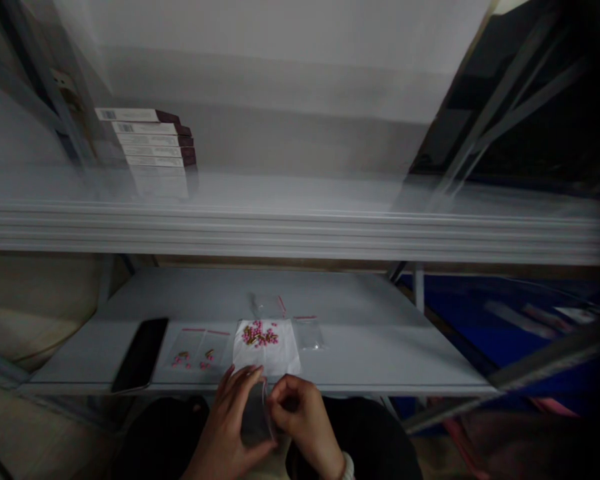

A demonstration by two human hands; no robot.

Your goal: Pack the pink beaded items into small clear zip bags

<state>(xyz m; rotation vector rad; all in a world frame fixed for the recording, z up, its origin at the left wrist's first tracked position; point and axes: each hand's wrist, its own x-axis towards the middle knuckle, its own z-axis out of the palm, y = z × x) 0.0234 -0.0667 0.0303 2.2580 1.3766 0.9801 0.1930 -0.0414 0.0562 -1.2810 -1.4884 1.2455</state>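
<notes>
Low at the shelf's front edge, a small clear zip bag (269, 413) is held upright between my two hands. The fingertips and thumb of my left hand (227, 420) grip its upper and lower ends. With curled fingers, my right hand (305, 417) pinches the bag's near side. Just beyond lies a white paper sheet (273, 362), bearing a heap of pink and gold-brown pills (260, 335). Left of the paper are two zip bags (193, 350) with several pills in each. A clear zip bag (309, 333) lies to its right, and another zip bag (267, 305) behind it.
A black phone (141, 353) lies on the left of the grey lower shelf (380, 327). Above and beyond is an upper shelf (300, 233), with a stack of white and dark boxes (153, 143) at left. Metal frame bars flank both sides.
</notes>
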